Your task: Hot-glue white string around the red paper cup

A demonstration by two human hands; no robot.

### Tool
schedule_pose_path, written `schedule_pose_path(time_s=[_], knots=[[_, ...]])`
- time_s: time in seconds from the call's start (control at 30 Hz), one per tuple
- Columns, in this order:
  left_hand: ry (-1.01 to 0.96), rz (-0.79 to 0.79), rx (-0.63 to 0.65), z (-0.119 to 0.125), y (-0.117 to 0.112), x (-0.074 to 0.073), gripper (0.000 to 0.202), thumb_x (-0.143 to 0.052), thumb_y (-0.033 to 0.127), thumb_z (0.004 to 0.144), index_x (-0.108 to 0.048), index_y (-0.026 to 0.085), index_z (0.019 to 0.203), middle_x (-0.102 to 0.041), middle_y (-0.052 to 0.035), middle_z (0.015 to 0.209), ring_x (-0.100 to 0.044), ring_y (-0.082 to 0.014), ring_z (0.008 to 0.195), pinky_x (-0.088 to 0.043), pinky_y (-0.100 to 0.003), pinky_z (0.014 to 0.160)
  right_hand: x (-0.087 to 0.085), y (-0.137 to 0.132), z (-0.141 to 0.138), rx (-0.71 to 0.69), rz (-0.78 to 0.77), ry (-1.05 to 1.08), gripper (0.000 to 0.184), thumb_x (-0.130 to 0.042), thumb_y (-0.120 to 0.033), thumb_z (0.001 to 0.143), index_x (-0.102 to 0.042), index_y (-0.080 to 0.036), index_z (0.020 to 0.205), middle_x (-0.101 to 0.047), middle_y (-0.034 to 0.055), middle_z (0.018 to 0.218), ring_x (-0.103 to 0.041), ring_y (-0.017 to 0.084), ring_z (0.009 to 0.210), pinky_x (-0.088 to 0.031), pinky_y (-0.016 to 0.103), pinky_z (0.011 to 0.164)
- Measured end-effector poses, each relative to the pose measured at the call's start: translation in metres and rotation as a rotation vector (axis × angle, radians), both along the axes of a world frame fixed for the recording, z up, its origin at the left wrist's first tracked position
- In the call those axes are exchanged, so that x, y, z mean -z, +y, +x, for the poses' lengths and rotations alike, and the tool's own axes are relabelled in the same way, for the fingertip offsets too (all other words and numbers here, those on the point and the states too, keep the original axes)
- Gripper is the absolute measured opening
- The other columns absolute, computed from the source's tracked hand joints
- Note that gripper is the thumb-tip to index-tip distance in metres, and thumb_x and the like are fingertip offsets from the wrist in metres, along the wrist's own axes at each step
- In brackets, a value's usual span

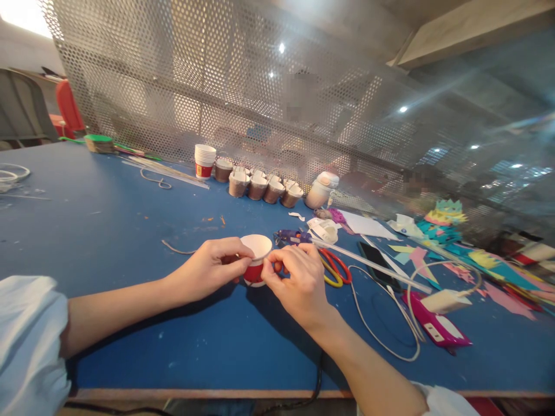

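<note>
A white and red paper cup (256,247) stands upright on the blue table between my hands, its open top tilted toward me. My left hand (219,260) pinches the cup's left side just below the rim, thumb and forefinger together. At the cup's right side, my right hand (299,277) has its thumb and forefinger closed against the wall, the other fingers curled. Whether a thin strand lies between the fingertips is too small to tell. Beyond my right hand lies a dark blue glue gun (292,237) with a long clear glue stick (368,263) behind it.
Brown-wrapped cups (258,188) and stacked paper cups (204,160) line the mesh screen, beside a jar (321,190). Right lie scissors (336,268), a phone (377,263), a pink power strip (437,326), a white cable (390,352) and paper scraps (418,260). A cord (176,249) lies left.
</note>
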State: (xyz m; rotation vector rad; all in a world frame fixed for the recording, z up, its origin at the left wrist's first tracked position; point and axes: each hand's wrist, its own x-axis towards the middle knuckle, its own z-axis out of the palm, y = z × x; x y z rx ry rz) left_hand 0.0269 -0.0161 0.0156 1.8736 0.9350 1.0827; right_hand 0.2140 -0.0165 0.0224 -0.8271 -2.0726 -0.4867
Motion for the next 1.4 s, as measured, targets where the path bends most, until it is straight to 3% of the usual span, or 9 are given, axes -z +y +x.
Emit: schedule_pose_path(time_s=[0.23,0.53,0.7,0.83,0.97,1.1,1.23,1.4], knots=[[0.038,0.094,-0.001,-0.005,0.005,-0.001,0.017,-0.053,0.023,0.082,-0.067,0.015,0.075,-0.059,0.0006,0.071,-0.053,-0.0086,0.062,-0.040,-0.018,0.055,0.002,0.003,0.002,-0.004,-0.027,0.043,0.018,-0.054,-0.007,0.080,-0.052,-0.019,0.067,-0.052,-0.0065,0.055,-0.048,0.008,0.051,-0.034,0.029,0.065],[-0.015,0.044,-0.096,-0.006,0.010,-0.002,0.020,-0.054,0.030,0.083,-0.067,0.015,0.079,-0.060,0.0001,0.072,-0.057,-0.0095,0.057,-0.045,-0.019,0.052,-0.002,0.012,0.017,0.018,-0.201,0.174,0.013,-0.050,-0.017,0.088,-0.059,-0.020,0.079,-0.062,-0.0018,0.066,-0.052,0.013,0.060,-0.038,0.031,0.068],[0.063,0.296,-0.215,-0.015,0.023,0.008,0.021,-0.052,0.028,0.087,-0.070,0.016,0.086,-0.066,-0.0044,0.088,-0.061,-0.0115,0.067,-0.048,-0.021,0.059,0.003,0.016,0.019,0.003,-0.234,0.205,0.019,-0.045,-0.019,0.092,-0.061,-0.019,0.082,-0.065,-0.0001,0.072,-0.056,0.014,0.064,-0.040,0.031,0.070],[0.204,0.540,-0.245,-0.023,0.037,0.020,0.021,-0.053,0.026,0.088,-0.072,0.018,0.091,-0.069,-0.0068,0.094,-0.065,-0.0166,0.085,-0.051,-0.027,0.078,0.022,0.029,0.019,-0.064,-0.433,0.262,0.022,-0.043,-0.022,0.093,-0.060,-0.019,0.079,-0.064,0.0013,0.074,-0.060,0.014,0.070,-0.043,0.027,0.067],[0.291,0.584,-0.219,-0.027,0.044,0.025,0.026,-0.049,0.026,0.091,-0.070,0.018,0.104,-0.069,-0.0097,0.108,-0.066,-0.0190,0.096,-0.053,-0.029,0.084,0.039,0.043,0.018,-0.081,-0.568,0.266,0.022,-0.044,-0.022,0.091,-0.058,-0.020,0.076,-0.065,0.0023,0.076,-0.061,0.015,0.072,-0.044,0.026,0.068],[0.304,0.572,-0.220,-0.029,0.044,0.024,0.033,-0.048,0.026,0.091,-0.063,0.018,0.119,-0.062,-0.0128,0.125,-0.066,-0.0179,0.094,-0.055,-0.028,0.075,0.043,0.046,0.017,-0.102,-0.545,0.237,0.022,-0.042,-0.022,0.092,-0.057,-0.020,0.075,-0.064,0.0026,0.075,-0.060,0.015,0.072,-0.044,0.027,0.068],[0.276,0.593,-0.252,-0.031,0.044,0.022,0.035,-0.048,0.023,0.089,-0.059,0.019,0.122,-0.057,-0.0129,0.129,-0.065,-0.0124,0.078,-0.054,-0.025,0.064,0.041,0.043,0.015,-0.137,-0.448,0.145,0.022,-0.040,-0.022,0.093,-0.056,-0.020,0.078,-0.061,0.0033,0.075,-0.059,0.015,0.070,-0.044,0.026,0.068],[0.268,0.637,-0.446,-0.045,0.053,0.017,0.036,-0.050,0.023,0.086,-0.057,0.020,0.121,-0.052,-0.0121,0.129,-0.064,-0.0143,0.084,-0.055,-0.030,0.073,0.042,0.037,0.009,-0.133,-0.294,-0.008,0.027,-0.037,-0.024,0.096,-0.058,-0.019,0.080,-0.062,0.0045,0.075,-0.058,0.014,0.068,-0.042,0.025,0.064]])
